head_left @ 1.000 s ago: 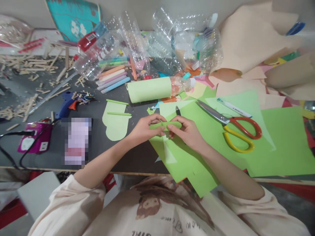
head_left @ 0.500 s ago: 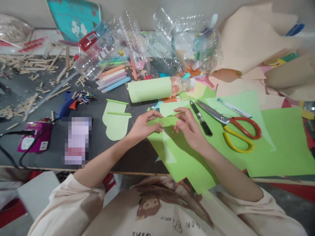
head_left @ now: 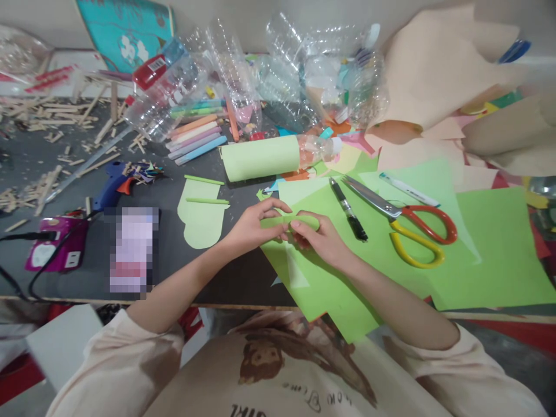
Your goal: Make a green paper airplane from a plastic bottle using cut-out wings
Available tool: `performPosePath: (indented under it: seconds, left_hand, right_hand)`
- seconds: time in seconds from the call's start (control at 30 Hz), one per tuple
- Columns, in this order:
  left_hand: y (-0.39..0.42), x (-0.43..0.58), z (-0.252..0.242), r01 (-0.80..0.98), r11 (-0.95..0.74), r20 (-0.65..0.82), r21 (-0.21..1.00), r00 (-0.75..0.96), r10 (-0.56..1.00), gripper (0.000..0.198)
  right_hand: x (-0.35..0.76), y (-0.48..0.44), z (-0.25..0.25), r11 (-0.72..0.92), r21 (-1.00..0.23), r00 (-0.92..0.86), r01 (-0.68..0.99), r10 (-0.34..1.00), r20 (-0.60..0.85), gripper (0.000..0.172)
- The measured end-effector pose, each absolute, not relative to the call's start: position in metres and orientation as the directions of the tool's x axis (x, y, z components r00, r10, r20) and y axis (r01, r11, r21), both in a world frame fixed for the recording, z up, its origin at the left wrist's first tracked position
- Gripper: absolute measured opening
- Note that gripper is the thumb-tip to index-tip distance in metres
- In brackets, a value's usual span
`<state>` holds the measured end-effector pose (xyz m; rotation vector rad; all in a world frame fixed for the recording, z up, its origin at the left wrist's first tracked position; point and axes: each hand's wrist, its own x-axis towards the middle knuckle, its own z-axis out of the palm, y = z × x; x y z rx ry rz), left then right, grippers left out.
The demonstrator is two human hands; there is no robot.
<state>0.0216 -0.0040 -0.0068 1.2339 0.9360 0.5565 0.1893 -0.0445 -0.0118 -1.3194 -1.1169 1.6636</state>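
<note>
My left hand (head_left: 252, 227) and my right hand (head_left: 319, 238) meet over a sheet of green paper (head_left: 330, 272) near the table's front edge. Both pinch a small strip of green paper (head_left: 289, 222), rolled or folded between the fingers. A black pen (head_left: 348, 209) lies on the green sheet just right of my right hand. Red and yellow scissors (head_left: 403, 223) rest further right on the same paper. A bottle wrapped in light green paper (head_left: 260, 158) lies behind my hands.
Light green cut-out shapes (head_left: 198, 215) lie left of my hands. A blue glue gun (head_left: 113, 179), a purple power strip (head_left: 52, 249), coloured chalk sticks (head_left: 197, 136), clear plastic bottles (head_left: 278, 75) and wooden sticks (head_left: 47, 116) fill the back and left. Beige paper (head_left: 438, 69) piles up at the right.
The black pen left my right hand and now lies on the green sheet. My right hand came back to the strip and both hands closed on it again.
</note>
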Motion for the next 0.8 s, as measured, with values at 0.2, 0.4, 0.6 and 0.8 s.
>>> performPosePath:
  seconds: [0.2, 0.4, 0.6, 0.8]
  left_hand:
    - [-0.0051, 0.0219, -0.0032, 0.131, 0.296, -0.319, 0.946, 0.532, 0.785, 0.030]
    - [-0.0055, 0.0219, -0.0054, 0.133, 0.269, -0.298, 0.954, 0.528, 0.795, 0.030]
    - [-0.0052, 0.0209, -0.0056, 0.137, 0.258, -0.290, 0.956, 0.531, 0.796, 0.026]
    - [-0.0044, 0.0204, -0.0047, 0.160, 0.257, -0.303, 0.953, 0.532, 0.791, 0.025]
  right_hand:
    - [0.1890, -0.0439, -0.0133, -0.366, -0.930, -0.222, -0.030, 0.910, -0.351, 0.043]
    - [0.1894, -0.0443, -0.0146, -0.366, -0.930, -0.221, -0.022, 0.909, -0.353, 0.043]
    - [0.1908, -0.0437, -0.0150, -0.359, -0.933, -0.230, -0.010, 0.909, -0.348, 0.042]
    - [0.1902, -0.0426, -0.0125, -0.356, -0.934, -0.239, -0.008, 0.908, -0.344, 0.044]
